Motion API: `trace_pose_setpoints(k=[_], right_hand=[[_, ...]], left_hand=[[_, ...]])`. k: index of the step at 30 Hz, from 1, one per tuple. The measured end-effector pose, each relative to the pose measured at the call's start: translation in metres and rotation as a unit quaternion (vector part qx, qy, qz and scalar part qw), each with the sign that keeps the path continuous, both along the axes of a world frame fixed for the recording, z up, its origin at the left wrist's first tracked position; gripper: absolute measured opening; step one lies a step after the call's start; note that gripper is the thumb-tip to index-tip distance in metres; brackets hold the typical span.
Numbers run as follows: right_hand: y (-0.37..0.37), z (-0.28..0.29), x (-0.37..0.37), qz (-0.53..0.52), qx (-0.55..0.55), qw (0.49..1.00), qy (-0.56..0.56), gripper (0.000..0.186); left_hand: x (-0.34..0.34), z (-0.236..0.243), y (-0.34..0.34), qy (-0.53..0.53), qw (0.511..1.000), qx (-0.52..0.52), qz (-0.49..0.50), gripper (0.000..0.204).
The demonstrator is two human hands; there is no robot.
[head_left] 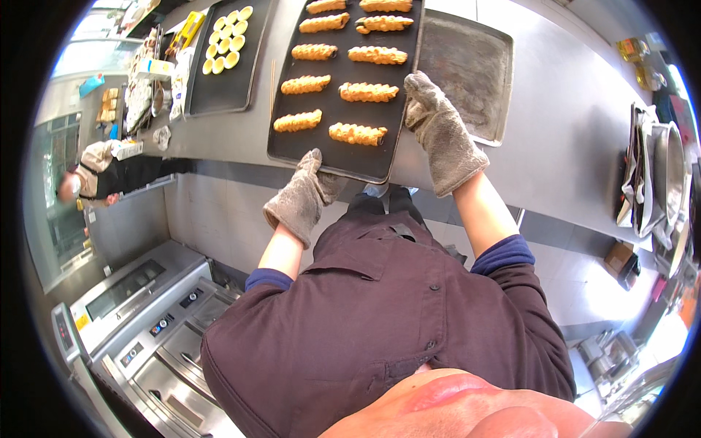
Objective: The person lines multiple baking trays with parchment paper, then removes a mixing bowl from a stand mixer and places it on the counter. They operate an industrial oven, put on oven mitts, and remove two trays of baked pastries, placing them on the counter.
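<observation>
Two rows of golden-brown baked pastry rolls [369, 92] lie on a dark baking tray [326, 151]. My left hand [303, 191], in a thick grey-brown oven mitt, grips the tray's near edge, its thumb on top and the fingers hidden below. On the right side edge, my right hand [442, 131] in a matching mitt clasps the rim, fingers partly hidden. The tray is at the near side of the steel worktop [577, 139], its near end reaching past the worktop's edge. Partly behind it on the right lies a bare, worn metal tray [467, 77].
Another dark tray [204, 91] holding several small pale tart shells [228, 40] sits at the left. Pans and trays [661, 175] are stacked at the far right. Steel kitchen equipment with control knobs [157, 328] stands lower left. Another person [95, 171] is at the far left.
</observation>
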State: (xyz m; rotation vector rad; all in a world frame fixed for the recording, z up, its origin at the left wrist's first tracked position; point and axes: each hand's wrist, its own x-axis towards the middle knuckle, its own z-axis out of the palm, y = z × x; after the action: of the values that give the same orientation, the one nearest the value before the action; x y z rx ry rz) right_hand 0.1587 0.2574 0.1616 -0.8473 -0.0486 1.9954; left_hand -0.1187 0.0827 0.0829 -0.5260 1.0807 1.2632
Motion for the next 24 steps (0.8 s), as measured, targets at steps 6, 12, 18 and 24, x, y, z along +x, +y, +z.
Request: trace_pose_setpoints(k=[6,12,18,24], right_hand=[[-0.038,0.005,0.009,-0.035,0.01,0.999,-0.007,0.029],[-0.16,0.0,0.04,-0.062,-0.02,0.993,-0.103,0.038],[-0.382,0.021,0.077,-0.23,-0.173,0.917,-0.278,0.048],[-0.575,0.064,0.015,-0.498,-0.354,0.703,-0.363,0.058]], left_hand=[[0.01,0.006,0.009,-0.127,0.99,0.011,0.064,0.051],[0.002,0.0,0.009,-0.187,0.979,0.078,0.018,0.048],[-0.018,-0.005,0.011,-0.11,0.972,0.058,-0.198,0.044],[0.033,0.007,0.061,0.044,0.819,0.111,-0.56,0.04]])
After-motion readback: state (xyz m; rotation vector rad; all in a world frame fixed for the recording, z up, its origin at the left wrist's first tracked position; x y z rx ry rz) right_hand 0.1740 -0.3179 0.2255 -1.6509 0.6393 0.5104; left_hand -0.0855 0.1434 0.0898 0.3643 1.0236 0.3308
